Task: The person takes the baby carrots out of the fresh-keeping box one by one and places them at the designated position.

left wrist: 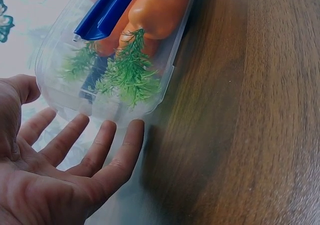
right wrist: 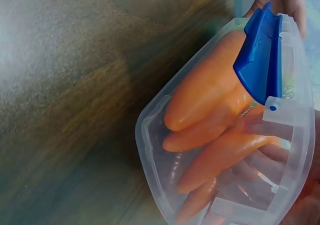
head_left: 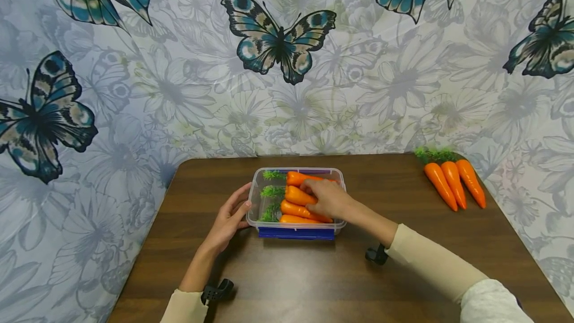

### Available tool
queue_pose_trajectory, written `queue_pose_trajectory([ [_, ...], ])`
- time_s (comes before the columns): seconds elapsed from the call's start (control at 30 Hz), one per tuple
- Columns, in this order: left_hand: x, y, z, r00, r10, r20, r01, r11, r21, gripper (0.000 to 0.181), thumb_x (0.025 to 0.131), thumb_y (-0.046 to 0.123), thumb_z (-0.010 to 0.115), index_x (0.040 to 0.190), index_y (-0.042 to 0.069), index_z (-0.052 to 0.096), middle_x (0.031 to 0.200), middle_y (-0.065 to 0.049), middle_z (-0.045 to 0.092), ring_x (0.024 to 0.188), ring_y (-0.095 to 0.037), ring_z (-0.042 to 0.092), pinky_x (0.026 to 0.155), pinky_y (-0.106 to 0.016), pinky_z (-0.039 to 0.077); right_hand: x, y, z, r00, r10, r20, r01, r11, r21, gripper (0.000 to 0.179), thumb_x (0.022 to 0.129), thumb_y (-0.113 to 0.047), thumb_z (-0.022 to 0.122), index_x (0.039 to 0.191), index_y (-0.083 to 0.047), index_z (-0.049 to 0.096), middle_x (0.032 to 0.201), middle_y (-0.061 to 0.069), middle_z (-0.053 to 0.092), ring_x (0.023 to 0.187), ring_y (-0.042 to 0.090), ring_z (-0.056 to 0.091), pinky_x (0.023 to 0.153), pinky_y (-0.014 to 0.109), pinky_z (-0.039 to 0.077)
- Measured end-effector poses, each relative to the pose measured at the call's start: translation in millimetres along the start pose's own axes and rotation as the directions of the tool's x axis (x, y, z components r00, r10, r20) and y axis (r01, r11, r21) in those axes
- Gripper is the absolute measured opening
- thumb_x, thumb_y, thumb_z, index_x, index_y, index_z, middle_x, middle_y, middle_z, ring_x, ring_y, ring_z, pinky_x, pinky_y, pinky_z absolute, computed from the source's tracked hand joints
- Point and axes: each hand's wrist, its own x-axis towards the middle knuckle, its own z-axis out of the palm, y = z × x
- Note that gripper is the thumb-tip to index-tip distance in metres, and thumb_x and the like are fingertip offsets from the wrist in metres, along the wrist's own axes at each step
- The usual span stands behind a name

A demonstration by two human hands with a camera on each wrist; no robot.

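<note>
A clear plastic box (head_left: 252, 213) with blue side clips stands near the table's far edge. Inside lie several orange carrots (head_left: 301, 211), their green tops toward the left end. My right hand (head_left: 329, 198) reaches in from the right and holds a carrot (head_left: 297, 195) between thumb and fingers; the fingertips are partly hidden. At the box's left end is my left hand (head_left: 230, 218), its thumb by the rim. In the left wrist view, the spread fingers (left wrist: 102, 150) are slightly bent against or close beside the end wall; contact is unclear.
Three more carrots (head_left: 452, 183) with green tops lie side by side at the table's far right corner. The brown wooden table (head_left: 296, 283) backs onto a wall cloth (head_left: 193, 64) printed with butterflies and flowers.
</note>
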Motion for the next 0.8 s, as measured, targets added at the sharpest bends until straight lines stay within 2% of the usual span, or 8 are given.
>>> queue_pose_trajectory([
  [0.13, 0.1, -0.2, -0.2, 1.000, -0.002, -0.002, 0.002, 1.000, 0.006, 0.058, 0.116, 0.030, 0.053, 0.170, 0.029, 0.033, 0.166, -0.021, 0.043, 0.149, -0.052, 0.048, 0.092, -0.045, 0.065, 0.3, -0.9, -0.8, 1.000, 0.014, -0.003, -0.014, 1.000, 0.023, 0.045, 0.090, -0.020, 0.085, 0.131, -0.013, 0.068, 0.125, 0.005, 0.079, 0.115, 0.026, 0.074, 0.099, 0.045, 0.060],
  [0.33, -0.5, -0.2, -0.4, 1.000, 0.004, 0.006, -0.004, 1.000, -0.002, 0.058, 0.116, 0.029, 0.052, 0.170, 0.029, 0.033, 0.167, -0.022, 0.041, 0.149, -0.052, 0.047, 0.091, -0.043, 0.065, -0.4, 0.4, -4.6, 0.999, 0.026, -0.031, -0.020, 0.985, 0.173, 0.047, 0.092, -0.017, 0.083, 0.135, -0.009, 0.067, 0.120, 0.006, 0.078, 0.111, 0.023, 0.074, 0.099, 0.043, 0.061],
  [0.6, -0.3, -0.8, -0.1, 1.000, 0.009, 0.010, -0.009, 1.000, -0.006, 0.058, 0.116, 0.028, 0.051, 0.170, 0.028, 0.032, 0.166, -0.025, 0.041, 0.148, -0.053, 0.047, 0.091, -0.043, 0.065, -2.3, 7.4, -8.8, 0.998, 0.044, -0.053, -0.020, 0.921, 0.388, 0.050, 0.094, -0.017, 0.081, 0.140, -0.008, 0.064, 0.128, 0.012, 0.075, 0.110, 0.025, 0.074, 0.099, 0.043, 0.062],
  [0.8, -0.8, -0.6, 0.4, 1.000, 0.009, 0.009, -0.009, 1.000, 0.002, 0.058, 0.116, 0.029, 0.052, 0.170, 0.027, 0.032, 0.166, -0.025, 0.041, 0.148, -0.053, 0.047, 0.091, -0.043, 0.065, -5.3, 7.4, -14.3, 0.997, 0.057, -0.046, -0.029, 0.883, 0.468, 0.049, 0.095, -0.017, 0.080, 0.141, -0.010, 0.064, 0.129, 0.011, 0.074, 0.114, 0.025, 0.072, 0.101, 0.043, 0.061],
])
